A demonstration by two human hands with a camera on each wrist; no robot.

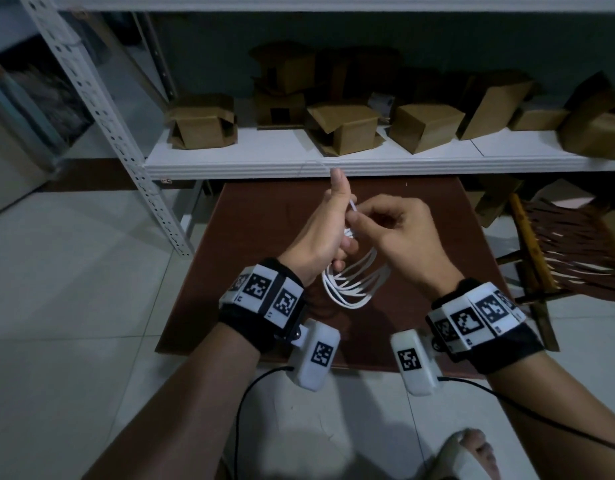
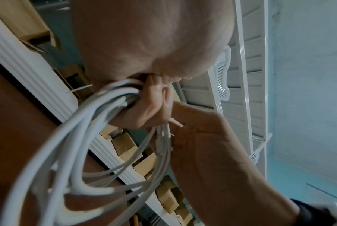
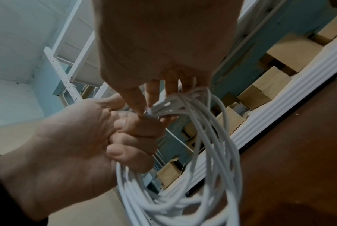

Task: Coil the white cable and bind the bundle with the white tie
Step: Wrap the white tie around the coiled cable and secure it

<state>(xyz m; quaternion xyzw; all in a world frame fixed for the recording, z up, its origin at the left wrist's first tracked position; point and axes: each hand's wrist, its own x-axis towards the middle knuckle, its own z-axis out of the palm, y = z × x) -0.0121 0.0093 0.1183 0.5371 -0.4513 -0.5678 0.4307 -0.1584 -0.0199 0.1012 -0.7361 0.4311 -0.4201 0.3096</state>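
The white cable (image 1: 347,282) hangs in loose loops above the brown desk (image 1: 257,216), gathered at the top in the left hand (image 1: 320,233), whose fingers (image 3: 132,137) are curled tight round the bunched strands with the thumb up. The right hand (image 1: 399,230) meets it from the side, fingers (image 3: 132,99) pinching the thin white tie (image 1: 353,207) at the bundle's neck (the tie's tail pokes out past the left thumb). The coil hangs well inside the desk's edges; bare brown top lies left and right. The white shelf (image 1: 333,166) edge with cardboard boxes (image 1: 344,128) runs just beyond the hands.
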